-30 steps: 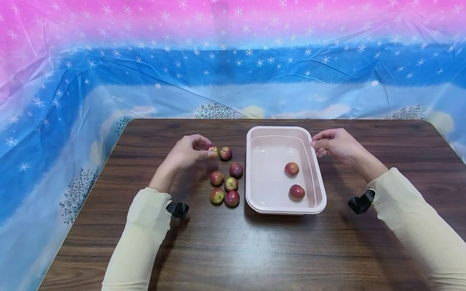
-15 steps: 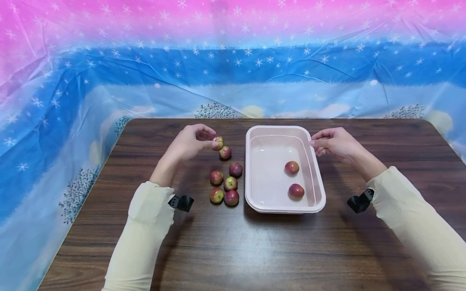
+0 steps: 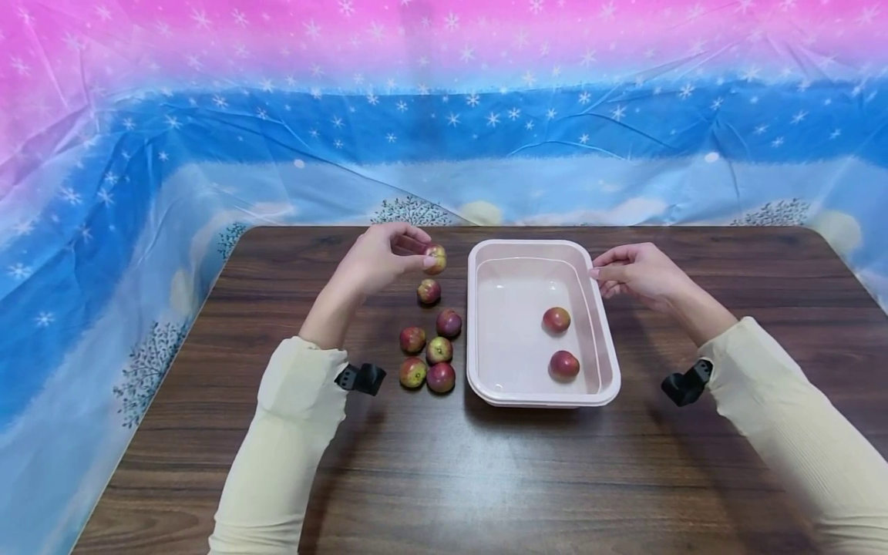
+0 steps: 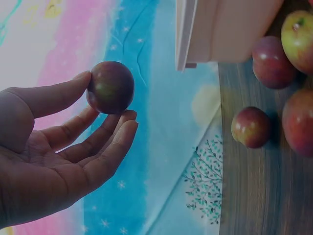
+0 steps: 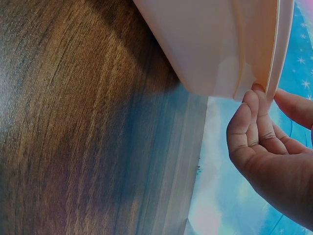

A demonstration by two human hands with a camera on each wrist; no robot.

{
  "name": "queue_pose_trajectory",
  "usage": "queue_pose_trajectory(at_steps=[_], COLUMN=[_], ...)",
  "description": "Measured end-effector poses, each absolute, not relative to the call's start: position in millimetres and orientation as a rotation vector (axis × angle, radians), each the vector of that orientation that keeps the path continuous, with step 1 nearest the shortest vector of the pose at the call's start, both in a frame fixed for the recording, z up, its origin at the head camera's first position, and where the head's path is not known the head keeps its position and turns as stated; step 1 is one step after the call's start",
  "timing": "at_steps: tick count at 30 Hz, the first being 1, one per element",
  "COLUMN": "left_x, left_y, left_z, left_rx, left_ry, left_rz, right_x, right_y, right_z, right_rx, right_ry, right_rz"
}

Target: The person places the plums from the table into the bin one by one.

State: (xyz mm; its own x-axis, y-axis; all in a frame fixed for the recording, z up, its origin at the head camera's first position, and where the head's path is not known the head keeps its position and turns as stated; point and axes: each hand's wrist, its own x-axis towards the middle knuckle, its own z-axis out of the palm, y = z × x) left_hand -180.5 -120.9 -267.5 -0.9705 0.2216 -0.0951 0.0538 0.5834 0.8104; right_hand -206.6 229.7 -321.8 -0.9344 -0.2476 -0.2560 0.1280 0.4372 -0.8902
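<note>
Around the wooden table (image 3: 513, 478), head view: we see a pink-and-blue snowflake cloth (image 3: 444, 116) hanging behind, with small black devices (image 3: 361, 378) at the pale-yellow cuffs (image 3: 301, 385).
Loose plums (image 3: 438, 351): six lie on the wood left of the basin (image 3: 513, 339), five grouped near one another and one a little farther back.
In the way: the basin's left rim (image 3: 473, 324) stands between the lifted plum (image 3: 435, 259) and the inside.
Pale pink basin: we count two plums (image 3: 565, 365) in it, apart from each other, both toward its right side.
Hands, from above: the left hand (image 3: 385, 258) has the lifted plum by thumb and fingertips, just left of the basin; the right hand (image 3: 641, 274) pinches the right rim near the far corner.
Left wrist view: we find at least four loose plums on the wood and the basin's outer wall above; thumb and fingertips hold the lifted plum, other fingers loosely bent.
Right wrist view: wood fills the left, cloth the right; thumb and bent fingers close on the basin's edge, its contents hidden from us.
</note>
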Motion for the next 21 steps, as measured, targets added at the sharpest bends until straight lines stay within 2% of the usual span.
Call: queue_pose_trajectory(at_steps=[21], left_x=[-180], left_y=[-80], left_z=[-268], left_rx=[0.401], left_ry=[2.608], left_rz=[1.272], right_x=[-208], right_y=[231], right_z=[-323], right_rx=[-0.102], right_ry=[2.363], right_rz=[-1.481])
